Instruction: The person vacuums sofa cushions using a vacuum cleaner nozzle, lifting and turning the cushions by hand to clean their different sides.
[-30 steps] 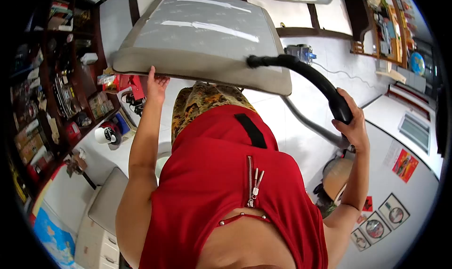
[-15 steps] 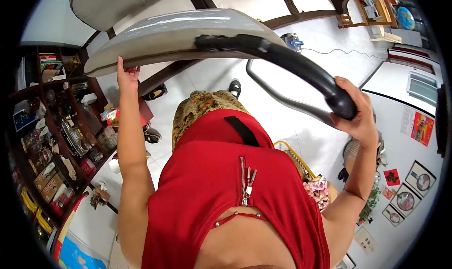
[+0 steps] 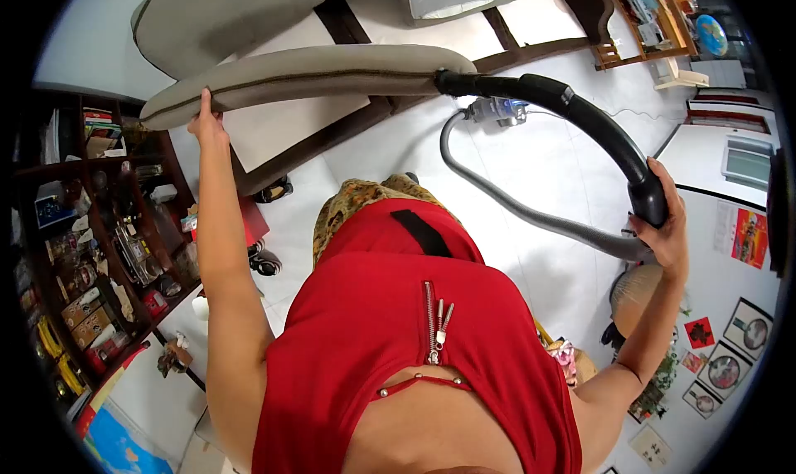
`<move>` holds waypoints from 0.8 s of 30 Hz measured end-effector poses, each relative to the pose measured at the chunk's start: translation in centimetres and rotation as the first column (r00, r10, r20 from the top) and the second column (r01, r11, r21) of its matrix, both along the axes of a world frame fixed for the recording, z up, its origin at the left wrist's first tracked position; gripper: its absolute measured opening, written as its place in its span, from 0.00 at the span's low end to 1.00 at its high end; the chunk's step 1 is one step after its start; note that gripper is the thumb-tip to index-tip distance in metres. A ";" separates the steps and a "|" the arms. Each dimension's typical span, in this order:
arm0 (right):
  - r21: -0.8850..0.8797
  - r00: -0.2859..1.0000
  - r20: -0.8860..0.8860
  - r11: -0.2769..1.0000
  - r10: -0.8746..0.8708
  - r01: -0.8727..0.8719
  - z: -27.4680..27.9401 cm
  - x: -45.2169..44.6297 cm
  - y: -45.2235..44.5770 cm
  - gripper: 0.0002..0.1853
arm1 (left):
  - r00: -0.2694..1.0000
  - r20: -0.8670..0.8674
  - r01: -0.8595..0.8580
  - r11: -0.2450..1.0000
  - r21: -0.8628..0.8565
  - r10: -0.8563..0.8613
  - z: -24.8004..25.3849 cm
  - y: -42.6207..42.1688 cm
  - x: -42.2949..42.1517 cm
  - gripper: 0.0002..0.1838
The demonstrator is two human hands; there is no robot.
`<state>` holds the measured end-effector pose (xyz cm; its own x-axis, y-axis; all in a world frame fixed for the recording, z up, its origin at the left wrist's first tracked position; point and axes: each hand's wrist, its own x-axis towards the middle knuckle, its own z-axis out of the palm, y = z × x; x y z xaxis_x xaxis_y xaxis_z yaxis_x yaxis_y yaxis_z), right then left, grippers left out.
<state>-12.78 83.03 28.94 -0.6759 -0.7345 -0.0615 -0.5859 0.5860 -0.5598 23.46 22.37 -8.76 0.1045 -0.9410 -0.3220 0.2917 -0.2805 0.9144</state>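
Note:
My left hand (image 3: 207,127) grips the near edge of a grey-beige seat cushion (image 3: 307,74), which is held up and seen nearly edge-on, its dark piping facing me. On the other side, my right hand (image 3: 663,225) is closed around the black handle of a vacuum cleaner hose (image 3: 609,130). The brush head (image 3: 452,82) at the far end of that handle touches the cushion's right end. From the handle a grey hose (image 3: 531,213) loops down to the vacuum cleaner body (image 3: 499,111) on the floor.
Behind the cushion stands a dark wooden sofa frame (image 3: 307,138) with another cushion (image 3: 224,18) leaning on it. A shelf unit (image 3: 91,167) full of small items lines the left. Shoes (image 3: 265,260) lie on the white floor. Framed pictures (image 3: 720,370) hang at right.
The cushion has tipped so its edge faces me and its top surface is hidden. My right hand has moved right and down with the handle, and the brush head has shifted right along the cushion.

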 end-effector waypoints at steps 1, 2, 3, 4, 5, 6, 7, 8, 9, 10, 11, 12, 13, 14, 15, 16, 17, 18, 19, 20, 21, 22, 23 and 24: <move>-0.004 1.000 -0.022 1.000 0.009 -0.009 -0.2 -0.9 0.6 0.45 | 0.999 0.046 -0.015 0.998 -0.067 0.018 0.6 -0.1 -1.1 0.42; -0.009 0.999 -0.044 1.000 0.018 -0.019 -0.5 -1.9 1.4 0.46 | 0.979 0.205 0.001 0.996 -0.087 0.017 1.2 -0.2 -2.1 0.47; -0.015 0.997 -0.065 0.999 0.028 -0.029 -0.7 -2.8 2.0 0.46 | 0.933 0.360 0.018 0.994 -0.105 0.021 2.5 0.3 -3.5 0.53; -0.060 0.998 -0.067 0.998 0.011 -0.015 -0.9 -3.4 2.3 0.45 | 0.862 0.505 0.035 0.992 -0.119 0.030 3.7 0.7 -4.9 0.59; -0.106 0.998 -0.066 0.994 -0.008 0.001 -1.2 -3.8 2.6 0.45 | 0.768 0.639 0.053 0.990 -0.129 0.043 4.8 0.9 -5.8 0.65; -0.150 0.998 -0.062 0.988 -0.028 0.018 -1.6 -4.1 2.7 0.45 | 0.713 0.701 0.125 0.984 -0.130 0.002 5.3 0.9 -6.6 0.65; -0.178 0.995 -0.096 0.983 0.014 -0.031 -2.1 -4.5 2.7 0.45 | 0.690 0.721 0.182 0.979 -0.087 -0.064 5.8 0.9 -7.3 0.63; -0.204 0.990 -0.131 0.976 0.054 -0.080 -2.7 -5.0 2.5 0.45 | 0.663 0.738 0.238 0.970 -0.043 -0.130 6.1 1.1 -8.4 0.61; -0.225 0.982 -0.167 0.966 0.091 -0.128 -3.2 -5.0 1.9 0.45 | 0.631 0.751 0.292 0.956 0.006 -0.197 6.6 1.6 -9.5 0.59; -0.229 0.968 -0.189 0.952 0.163 -0.205 -3.5 -4.7 0.7 0.44 | 0.663 0.727 0.326 0.943 -0.068 -0.177 6.6 2.4 -11.1 0.56; -0.219 0.937 -0.196 0.918 0.290 -0.330 -3.7 -4.8 -0.8 0.42 | 0.527 0.832 0.319 0.948 -0.004 -0.174 6.4 2.5 -12.6 0.56; -0.246 0.918 -0.189 0.889 0.347 -0.387 -4.1 -4.5 -2.4 0.39 | 0.542 0.821 0.333 0.943 -0.018 -0.176 6.7 3.2 -13.9 0.55; -0.264 0.894 -0.206 0.857 0.398 -0.442 -4.7 -4.3 -3.9 0.39 | 0.556 0.811 0.347 0.937 -0.030 -0.180 7.1 3.8 -14.8 0.54; -0.249 0.901 -0.198 0.869 0.386 -0.428 -5.3 -4.4 -4.9 0.39 | 0.535 0.827 0.360 0.932 -0.035 -0.176 7.2 3.7 -15.2 0.54; -0.233 0.908 -0.188 0.881 0.374 -0.411 -5.9 -4.7 -5.5 0.39 | 0.509 0.843 0.374 0.927 -0.037 -0.172 7.1 3.3 -15.3 0.53; -0.235 0.914 -0.179 0.887 0.363 -0.398 -6.4 -5.5 -5.8 0.40 | 0.482 0.860 0.389 0.920 -0.036 -0.170 6.7 2.5 -15.1 0.53; -0.235 0.920 -0.170 0.892 0.354 -0.386 -6.9 -6.5 -5.6 0.41 | 0.477 0.864 0.412 0.909 -0.057 -0.162 6.4 1.6 -14.7 0.52; -0.294 0.930 -0.181 0.885 0.320 -0.361 -7.9 -7.6 -5.0 0.40 | 0.476 0.866 0.433 0.898 -0.077 -0.155 5.7 0.2 -14.0 0.52; -0.308 0.939 -0.192 0.891 0.286 -0.334 -8.4 -8.6 -4.4 0.40 | 0.478 0.866 0.450 0.887 -0.099 -0.146 5.8 -0.3 -13.8 0.51; -0.310 0.951 -0.152 0.900 0.271 -0.306 -8.8 -9.4 -3.6 0.40 | 0.438 0.888 0.453 0.888 -0.084 -0.140 5.8 -0.9 -13.9 0.51; -0.308 0.961 -0.111 0.910 0.255 -0.277 -9.1 -10.0 -2.8 0.40 | 0.396 0.908 0.455 0.888 -0.066 -0.135 6.5 -1.1 -14.1 0.50; -0.321 0.968 -0.101 0.914 0.228 -0.249 -9.4 -10.4 -2.4 0.42 | 0.352 0.927 0.457 0.888 -0.046 -0.133 7.0 -1.3 -14.3 0.49; -0.312 0.975 -0.101 0.924 0.200 -0.222 -9.4 -10.5 -2.2 0.42 | 0.312 0.941 0.447 0.894 -0.025 -0.129 7.4 -1.7 -14.7 0.49; -0.303 0.980 -0.101 0.933 0.170 -0.193 -9.3 -10.7 -2.1 0.42 | 0.270 0.954 0.439 0.899 -0.005 -0.127 7.6 -2.5 -15.5 0.48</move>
